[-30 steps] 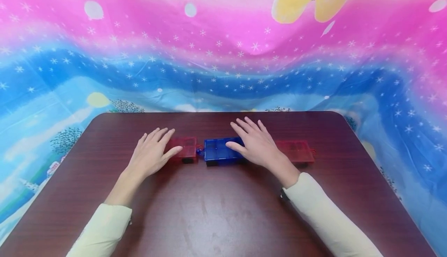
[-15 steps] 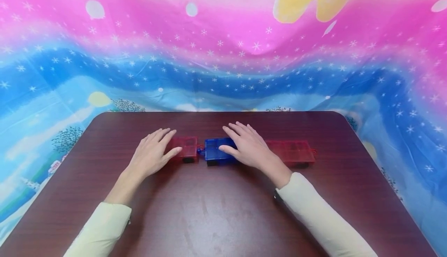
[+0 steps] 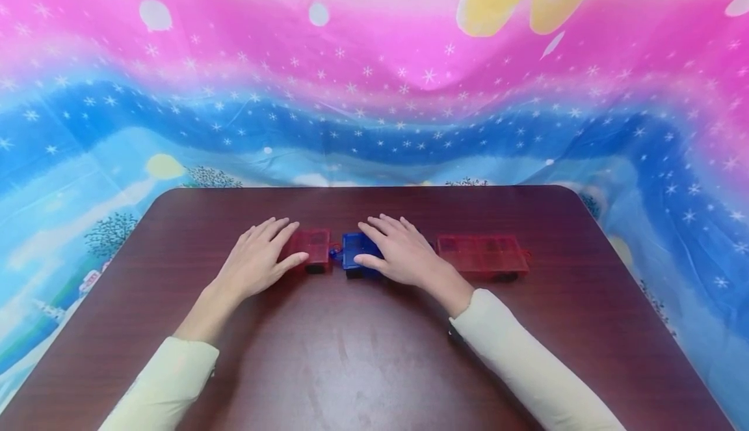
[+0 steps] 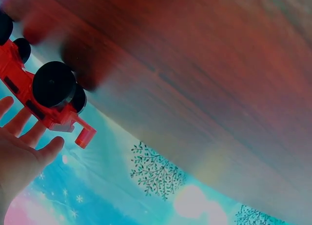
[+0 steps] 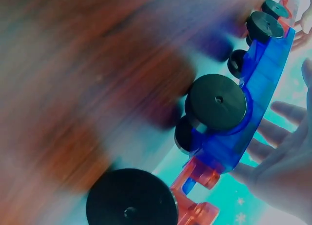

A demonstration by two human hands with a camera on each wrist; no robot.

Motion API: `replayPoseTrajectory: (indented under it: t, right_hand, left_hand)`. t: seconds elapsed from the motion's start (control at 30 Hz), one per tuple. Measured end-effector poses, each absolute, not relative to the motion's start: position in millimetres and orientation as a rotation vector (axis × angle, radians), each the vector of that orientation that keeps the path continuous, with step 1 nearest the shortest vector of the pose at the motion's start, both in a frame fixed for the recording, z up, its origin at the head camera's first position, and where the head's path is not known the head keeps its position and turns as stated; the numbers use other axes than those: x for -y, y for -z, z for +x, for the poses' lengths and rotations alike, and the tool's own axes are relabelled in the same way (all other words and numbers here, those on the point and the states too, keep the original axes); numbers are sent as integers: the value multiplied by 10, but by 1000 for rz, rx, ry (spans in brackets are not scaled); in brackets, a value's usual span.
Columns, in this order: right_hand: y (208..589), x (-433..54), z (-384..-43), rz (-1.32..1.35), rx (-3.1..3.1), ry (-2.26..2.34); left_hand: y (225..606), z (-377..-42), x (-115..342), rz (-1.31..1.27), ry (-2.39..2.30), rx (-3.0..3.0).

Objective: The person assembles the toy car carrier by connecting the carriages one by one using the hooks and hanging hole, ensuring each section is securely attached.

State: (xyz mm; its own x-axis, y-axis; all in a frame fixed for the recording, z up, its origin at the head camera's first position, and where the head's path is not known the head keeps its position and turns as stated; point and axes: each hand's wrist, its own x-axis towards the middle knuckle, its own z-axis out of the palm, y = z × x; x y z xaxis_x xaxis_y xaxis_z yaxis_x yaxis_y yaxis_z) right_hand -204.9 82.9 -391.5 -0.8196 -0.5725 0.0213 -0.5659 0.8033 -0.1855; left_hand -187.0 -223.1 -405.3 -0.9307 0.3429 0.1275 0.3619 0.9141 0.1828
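Note:
Three translucent toy train cars with black wheels stand in a row in the head view: a left red car (image 3: pixel 317 244), a blue car (image 3: pixel 353 248) and a right red car (image 3: pixel 486 253). My left hand (image 3: pixel 253 259) lies over the left red car with straight fingers, hiding its far end. Over the blue car my right hand (image 3: pixel 405 254) is spread and covers much of it. In the left wrist view a red coupling hook (image 4: pixel 86 133) juts from the left car's free end. Red and blue couplings (image 5: pixel 197 173) meet at the blue car's right end.
The cars stand on a dark reddish-brown table (image 3: pixel 345 366) with rounded far corners. Behind it hangs a pink and blue patterned cloth (image 3: pixel 374 93). The right red car's far end carries a small red hook (image 3: pixel 526 253).
My right hand has moved left along the blue car, so more of the right red car shows. My left hand has shifted barely at all. The cars stay in place.

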Motion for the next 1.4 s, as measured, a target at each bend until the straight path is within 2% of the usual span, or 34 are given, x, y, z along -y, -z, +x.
replayPoseTrajectory:
  t: [1.4]
  right_hand:
    - [4008,-685,-2050,-930,-2848,108]
  left_hand:
    - [4231,-1904,2215,-654,136,3042]
